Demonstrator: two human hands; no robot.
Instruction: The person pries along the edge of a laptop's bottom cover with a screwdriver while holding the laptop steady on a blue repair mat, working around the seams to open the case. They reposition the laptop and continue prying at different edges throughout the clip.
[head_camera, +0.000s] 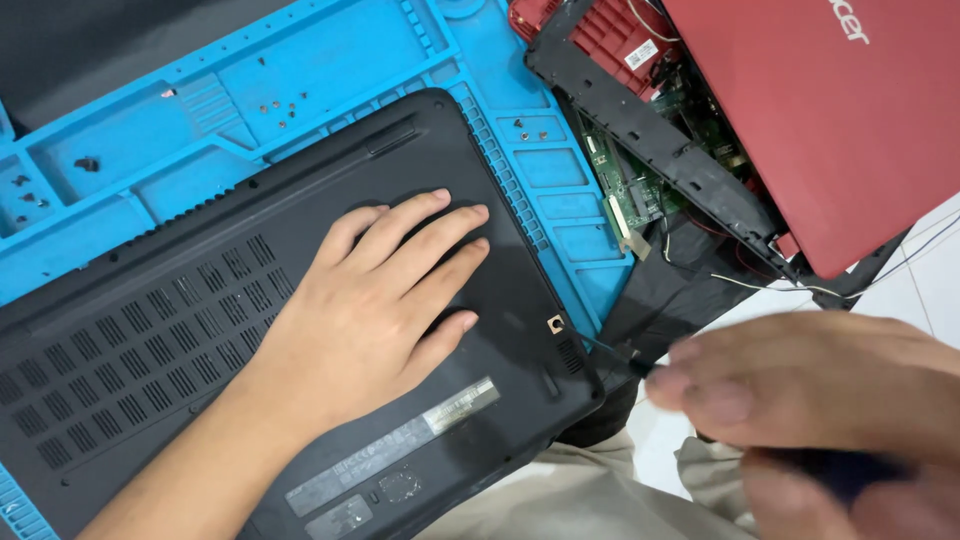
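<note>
Left hand (385, 300) flat on laptop (150, 340); right hand (810, 390) blurred, perhaps gripping tool (840, 470).

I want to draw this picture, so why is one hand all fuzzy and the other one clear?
In the head view, the right hand sits near the lens, blurred and out of focus, holding a dark-handled tool. The left hand is sharp, flat on the black laptop base. Light is soft and even, with only a faint shadow under the fingers.
</note>
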